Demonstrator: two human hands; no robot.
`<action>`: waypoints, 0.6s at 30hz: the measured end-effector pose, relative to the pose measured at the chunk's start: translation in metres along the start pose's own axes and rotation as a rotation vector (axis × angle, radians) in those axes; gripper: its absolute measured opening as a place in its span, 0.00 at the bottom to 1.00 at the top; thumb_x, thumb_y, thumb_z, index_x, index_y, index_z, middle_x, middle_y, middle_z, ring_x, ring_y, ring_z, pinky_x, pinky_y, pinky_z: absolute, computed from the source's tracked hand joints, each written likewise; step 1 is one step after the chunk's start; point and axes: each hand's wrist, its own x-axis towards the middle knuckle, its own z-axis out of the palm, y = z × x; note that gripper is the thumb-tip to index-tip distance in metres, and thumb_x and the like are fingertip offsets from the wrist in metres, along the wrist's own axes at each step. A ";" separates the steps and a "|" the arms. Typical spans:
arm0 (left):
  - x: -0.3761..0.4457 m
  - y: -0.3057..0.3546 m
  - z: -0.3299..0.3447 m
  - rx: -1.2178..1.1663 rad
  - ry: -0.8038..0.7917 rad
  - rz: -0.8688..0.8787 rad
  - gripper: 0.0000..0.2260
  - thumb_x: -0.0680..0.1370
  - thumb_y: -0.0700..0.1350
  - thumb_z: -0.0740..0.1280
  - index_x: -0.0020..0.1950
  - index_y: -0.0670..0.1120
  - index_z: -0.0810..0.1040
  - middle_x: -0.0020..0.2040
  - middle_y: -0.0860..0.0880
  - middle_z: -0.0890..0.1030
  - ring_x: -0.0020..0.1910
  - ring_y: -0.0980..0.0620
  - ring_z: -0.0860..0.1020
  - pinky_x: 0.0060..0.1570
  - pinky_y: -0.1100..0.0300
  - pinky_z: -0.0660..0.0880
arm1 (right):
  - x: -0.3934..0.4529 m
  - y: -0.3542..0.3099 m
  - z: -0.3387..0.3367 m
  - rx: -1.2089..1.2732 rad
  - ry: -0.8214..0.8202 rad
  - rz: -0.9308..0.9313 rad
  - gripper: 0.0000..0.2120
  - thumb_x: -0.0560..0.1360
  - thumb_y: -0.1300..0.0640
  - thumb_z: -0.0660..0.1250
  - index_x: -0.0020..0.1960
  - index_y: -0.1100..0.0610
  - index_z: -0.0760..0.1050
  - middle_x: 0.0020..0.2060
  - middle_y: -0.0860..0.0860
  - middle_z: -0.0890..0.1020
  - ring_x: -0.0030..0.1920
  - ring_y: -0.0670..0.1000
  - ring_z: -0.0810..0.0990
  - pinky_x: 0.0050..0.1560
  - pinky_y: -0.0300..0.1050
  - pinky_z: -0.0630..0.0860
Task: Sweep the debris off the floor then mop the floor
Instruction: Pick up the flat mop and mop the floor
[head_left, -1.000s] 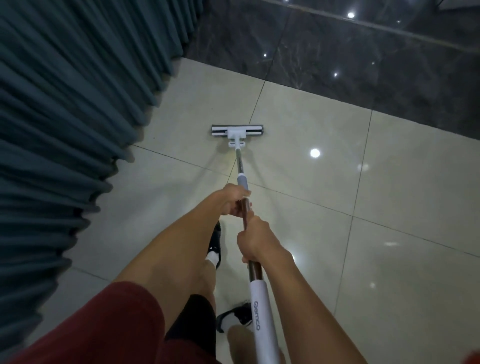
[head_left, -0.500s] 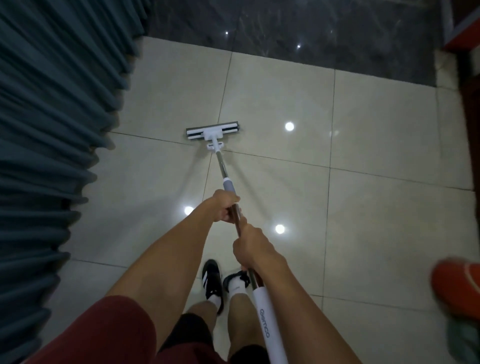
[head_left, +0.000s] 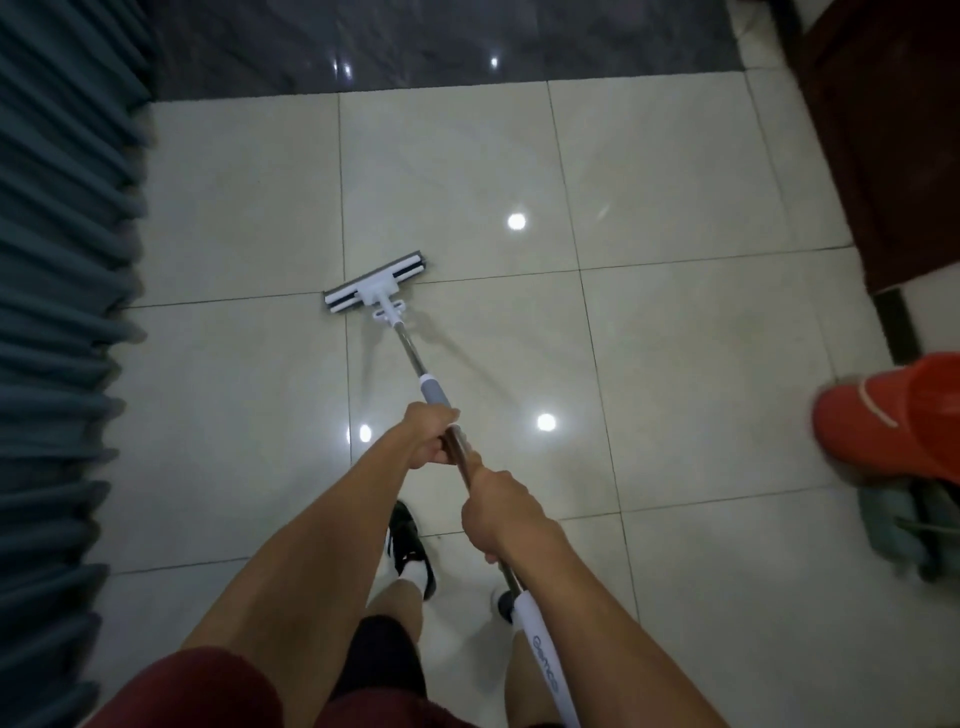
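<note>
Mop (head_left: 375, 291) head sits flat on the pale tile floor (head_left: 675, 332), right over a grout line and tilted a bit, with the pole slanting back toward the person. Both hands are wrapped around the pole: left hand (head_left: 428, 434) is further down it, just below the grey collar, and right hand (head_left: 493, 512) is closer to the body, just above the white sleeve. Each grip is clenched tight on the pole. Teal curtain (head_left: 62, 312) hangs along the left, and a blurry red bucket (head_left: 893, 415) is off to the right.
</note>
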 end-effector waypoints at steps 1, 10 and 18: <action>-0.003 -0.004 0.017 0.005 0.003 0.000 0.16 0.83 0.40 0.65 0.68 0.33 0.71 0.45 0.39 0.79 0.35 0.44 0.80 0.30 0.50 0.81 | -0.004 0.017 -0.003 0.006 -0.002 0.003 0.37 0.77 0.66 0.61 0.81 0.51 0.50 0.51 0.58 0.78 0.45 0.58 0.83 0.47 0.54 0.84; -0.023 -0.040 0.189 0.086 -0.056 -0.005 0.15 0.84 0.40 0.63 0.67 0.32 0.69 0.40 0.40 0.76 0.34 0.44 0.79 0.25 0.54 0.79 | -0.046 0.185 -0.036 0.127 0.010 0.032 0.33 0.79 0.63 0.59 0.80 0.49 0.52 0.47 0.54 0.77 0.35 0.50 0.76 0.31 0.42 0.72; -0.039 -0.061 0.315 0.230 -0.094 0.000 0.15 0.83 0.40 0.65 0.66 0.32 0.70 0.37 0.40 0.77 0.26 0.47 0.81 0.26 0.52 0.80 | -0.085 0.297 -0.054 0.300 0.041 0.103 0.30 0.78 0.62 0.58 0.79 0.50 0.56 0.50 0.57 0.80 0.46 0.57 0.82 0.51 0.54 0.82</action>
